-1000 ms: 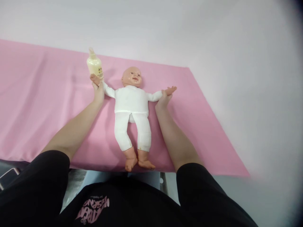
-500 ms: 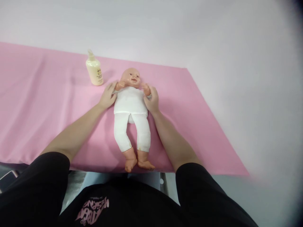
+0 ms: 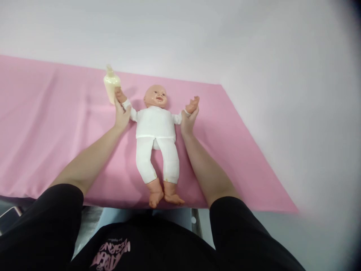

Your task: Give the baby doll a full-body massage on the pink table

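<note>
A baby doll (image 3: 156, 122) in a white top and white trousers lies on its back, head away from me and bare feet at the near edge. My left hand (image 3: 122, 116) is closed around the doll's forearm on the left side. On the other side, my right hand (image 3: 188, 121) grips the other forearm near the wrist. Both doll arms are spread out sideways, their hands showing above my fingers. Just behind the doll's left-side hand stands a cream pump bottle (image 3: 111, 82), its lower part partly covered.
A pink cloth (image 3: 225, 162) covers the table, with soft folds on the left. Behind it and to the right is a pale wall (image 3: 267, 75). A dark flat device (image 3: 9, 218) shows at the lower left, below the table edge.
Both doll arms have swung outward from beside its head, carried by my hands. My left hand has moved left towards the bottle, my right hand to the right.
</note>
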The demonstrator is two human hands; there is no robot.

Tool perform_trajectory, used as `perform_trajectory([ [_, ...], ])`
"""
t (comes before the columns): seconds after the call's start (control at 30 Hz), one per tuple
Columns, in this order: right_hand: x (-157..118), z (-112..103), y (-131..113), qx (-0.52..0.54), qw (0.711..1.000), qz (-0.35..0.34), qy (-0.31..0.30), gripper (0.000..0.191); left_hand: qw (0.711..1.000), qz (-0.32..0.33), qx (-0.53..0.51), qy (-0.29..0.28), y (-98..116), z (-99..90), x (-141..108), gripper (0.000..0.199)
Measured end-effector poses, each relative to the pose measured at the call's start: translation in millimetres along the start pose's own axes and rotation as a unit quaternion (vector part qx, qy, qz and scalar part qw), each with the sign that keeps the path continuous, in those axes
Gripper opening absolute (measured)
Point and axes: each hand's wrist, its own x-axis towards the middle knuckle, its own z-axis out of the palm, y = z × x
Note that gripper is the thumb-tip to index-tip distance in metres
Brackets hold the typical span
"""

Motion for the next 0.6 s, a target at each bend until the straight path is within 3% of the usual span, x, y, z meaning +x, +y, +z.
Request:
perform_trajectory([
  [0.13, 11.5, -12.4, 19.8, 0.035, 0.981, 0.15, 0.117, 0.084, 0.991, -0.074, -0.036, 0.103, -5.9, -4.1, 9.8, 0.1],
  [0.23, 12.9, -15.6, 21.4, 0.03, 0.971, 0.182, 0.149, 0.09, 0.989, -0.083, -0.042, 0.111, -3.1, -5.7, 10.8, 0.097],
  [0.33, 10.2, -10.3, 12.3, 0.011, 0.995, 0.085, 0.058, 0.086, 0.998, -0.04, -0.018, 0.052, 1.7, -5.0, 6.7, 0.094],
  [0.43, 4.6, -1.3, -3.7, -0.001, 0.998, -0.006, -0.063, 0.075, 0.999, 0.03, 0.028, -0.026, 8.8, -2.3, -1.2, 0.098],
  [0.6, -8.6, 6.6, -30.6, -0.052, 0.986, -0.022, -0.154, 0.062, 0.974, 0.115, 0.123, -0.153, 29.2, 3.7, -13.8, 0.087],
])
